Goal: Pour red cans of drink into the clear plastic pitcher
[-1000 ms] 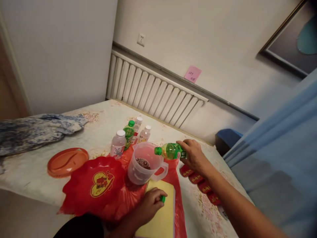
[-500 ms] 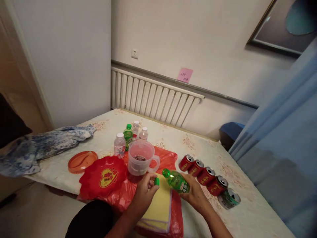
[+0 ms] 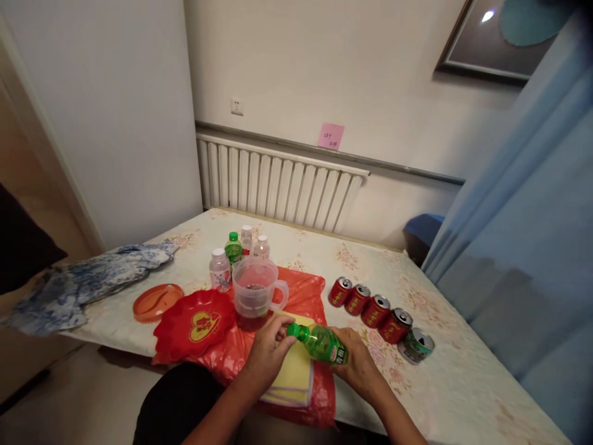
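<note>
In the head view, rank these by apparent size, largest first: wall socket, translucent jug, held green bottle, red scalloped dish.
1. Red scalloped dish
2. Translucent jug
3. Held green bottle
4. Wall socket

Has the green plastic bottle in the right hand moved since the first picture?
Yes, towards the person: beside the translucent plastic jug then, the green bottle is now nearer than the jug, at the left hand.

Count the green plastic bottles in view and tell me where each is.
2. One green plastic bottle is tilted in the right hand, the left hand at its green cap. The second green bottle stands behind the translucent plastic jug, among three clear white-capped bottles.
</note>
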Available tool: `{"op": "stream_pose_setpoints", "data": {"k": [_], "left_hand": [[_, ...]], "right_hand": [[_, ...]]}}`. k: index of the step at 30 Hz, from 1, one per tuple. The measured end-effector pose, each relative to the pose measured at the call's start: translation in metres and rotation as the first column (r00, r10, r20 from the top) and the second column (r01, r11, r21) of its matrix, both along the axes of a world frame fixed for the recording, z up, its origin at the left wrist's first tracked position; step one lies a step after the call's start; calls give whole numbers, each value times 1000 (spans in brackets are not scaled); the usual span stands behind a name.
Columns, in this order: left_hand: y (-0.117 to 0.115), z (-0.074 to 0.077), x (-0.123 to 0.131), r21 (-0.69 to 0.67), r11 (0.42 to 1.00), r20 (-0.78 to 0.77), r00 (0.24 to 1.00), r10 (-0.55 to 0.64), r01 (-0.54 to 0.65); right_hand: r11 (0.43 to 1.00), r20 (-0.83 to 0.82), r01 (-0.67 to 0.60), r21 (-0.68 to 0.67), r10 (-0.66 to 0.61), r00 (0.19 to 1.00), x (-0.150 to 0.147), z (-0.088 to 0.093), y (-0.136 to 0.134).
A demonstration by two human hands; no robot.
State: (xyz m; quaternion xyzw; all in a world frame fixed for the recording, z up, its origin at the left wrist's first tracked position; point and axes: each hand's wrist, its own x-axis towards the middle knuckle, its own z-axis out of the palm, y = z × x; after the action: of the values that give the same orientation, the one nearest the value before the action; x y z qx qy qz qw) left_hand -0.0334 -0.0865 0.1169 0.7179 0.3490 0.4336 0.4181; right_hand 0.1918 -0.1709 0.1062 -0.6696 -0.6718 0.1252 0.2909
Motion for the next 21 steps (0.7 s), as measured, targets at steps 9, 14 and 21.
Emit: {"op": "stream_pose_setpoints", "data": {"k": [9,14,21], "left_hand": [[-3,-2,3,106,991,-72,995,-72,79],[-3,-2,6,127,990,-66,996,-55,63],[-3,0,9,129,989,-61,996,-65,73]], "right_hand": [[1000,-20,-23,20,23,1000,-3,-2,-5],[1000,-36,-15,-10,15,999,-3,-1,-5],[999,-54,-17,-44,14,998,-1,1,-5]]}}
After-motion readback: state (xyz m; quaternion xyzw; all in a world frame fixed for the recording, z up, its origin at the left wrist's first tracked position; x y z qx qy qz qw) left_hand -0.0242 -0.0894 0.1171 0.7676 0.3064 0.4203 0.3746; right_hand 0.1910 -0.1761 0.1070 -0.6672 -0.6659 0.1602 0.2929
